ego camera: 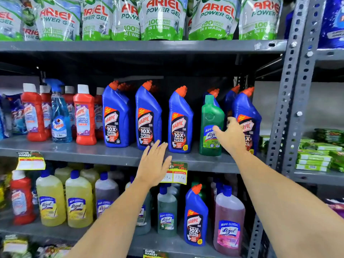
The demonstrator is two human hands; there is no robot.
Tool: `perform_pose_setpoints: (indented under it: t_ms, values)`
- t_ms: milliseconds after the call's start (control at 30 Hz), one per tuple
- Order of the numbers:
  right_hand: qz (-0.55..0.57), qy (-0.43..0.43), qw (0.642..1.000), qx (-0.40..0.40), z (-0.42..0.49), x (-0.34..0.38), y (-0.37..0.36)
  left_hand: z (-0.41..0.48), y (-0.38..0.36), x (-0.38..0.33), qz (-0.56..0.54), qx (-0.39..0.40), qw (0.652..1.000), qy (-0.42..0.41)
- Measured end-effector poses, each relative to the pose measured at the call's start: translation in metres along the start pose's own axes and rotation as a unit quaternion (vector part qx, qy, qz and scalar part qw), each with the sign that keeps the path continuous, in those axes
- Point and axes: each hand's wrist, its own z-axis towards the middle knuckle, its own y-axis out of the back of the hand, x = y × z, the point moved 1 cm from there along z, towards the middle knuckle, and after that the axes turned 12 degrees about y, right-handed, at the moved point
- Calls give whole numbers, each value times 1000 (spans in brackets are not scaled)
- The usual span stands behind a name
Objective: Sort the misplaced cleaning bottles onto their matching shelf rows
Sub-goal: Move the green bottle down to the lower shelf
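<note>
The right hand (229, 135) is spread wide beside a green bottle (211, 125) standing among blue bottles (179, 121), holding nothing, while the left hand (153, 163), flat and empty, is below them.

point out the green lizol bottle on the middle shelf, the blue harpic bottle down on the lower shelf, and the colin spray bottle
green Lizol bottle (211, 116), head view, on the green body above its label
blue Harpic bottle on the lower shelf (195, 225), head view, on its front label
Colin spray bottle (60, 108), head view, on the clear blue body
</note>
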Motion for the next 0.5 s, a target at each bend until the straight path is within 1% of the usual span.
perform_pose_setpoints:
  t_ms: [33, 100, 167, 333, 500]
  values:
    - [44, -12, 999, 21, 5, -3, -5, -5, -2, 5, 12, 7, 1000, 6]
    - [113, -23, 990, 77, 8, -4, -12, -12, -5, 16, 50, 10, 999, -10]
    - [142, -35, 984, 105, 10, -11, -19, -17, -7, 23, 82, 23, 996, -36]
    - [139, -65, 982, 111, 10, -34, -28, -15, -4, 30, 114, 28, 991, -72]
    - [121, -46, 986, 102, 8, -38, -29, -19, -7, 25, 119, 15, 991, -58]
